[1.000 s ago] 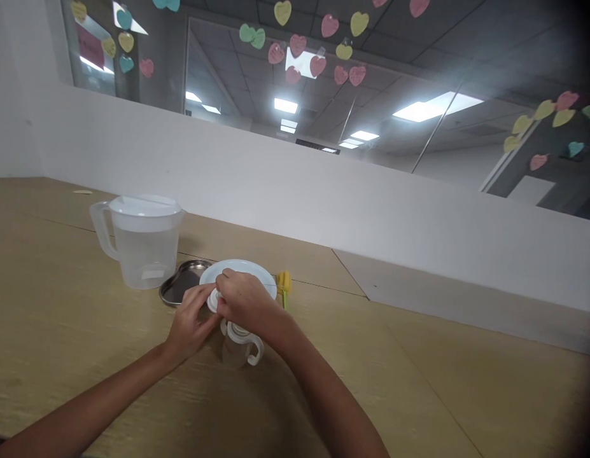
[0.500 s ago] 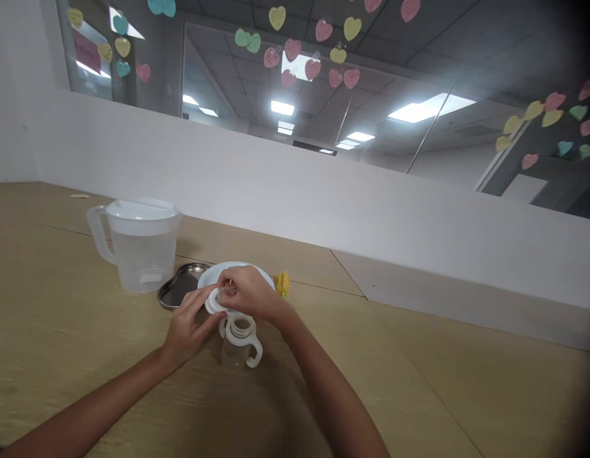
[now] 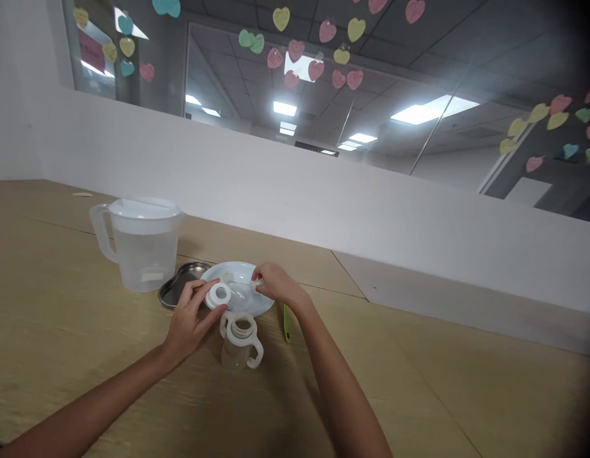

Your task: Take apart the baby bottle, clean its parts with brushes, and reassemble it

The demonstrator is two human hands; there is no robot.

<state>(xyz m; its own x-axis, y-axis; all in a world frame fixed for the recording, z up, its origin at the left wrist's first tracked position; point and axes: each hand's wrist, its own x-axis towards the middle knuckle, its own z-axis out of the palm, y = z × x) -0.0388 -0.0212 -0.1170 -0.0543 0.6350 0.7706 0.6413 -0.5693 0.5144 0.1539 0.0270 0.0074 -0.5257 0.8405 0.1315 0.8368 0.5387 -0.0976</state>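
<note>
A person is sitting at a pale wooden table (image 3: 419,381), seen from a camera on their own head, and the two hands that were bunched together over a small baby bottle a second ago are now drawing apart. The left hand (image 3: 189,321) is gripping a white screw ring (image 3: 218,296) between thumb and fingers, holding it just above the table beside the near edge of a white plate (image 3: 228,277). The right hand (image 3: 274,286) has moved away to the right and is hovering over the plate with its fingertips pinched shut on something small and clear, probably a soft teat, though it is too small and blurred to be sure. The ring's centre hole is now showing empty, which suggests the two parts have just been pulled out of one another. The bottle (image 3: 238,343), clear with a white two-handled collar, is standing upright and open-topped on the table just in front of the plate, touched by neither hand. With the right hand shifted, a green handle (image 3: 286,324) is lying exposed on the table beside the plate. A lidded plastic jug (image 3: 140,242) of water is standing farther left, and a small metal tray (image 3: 177,286) is lying between jug and plate.
</note>
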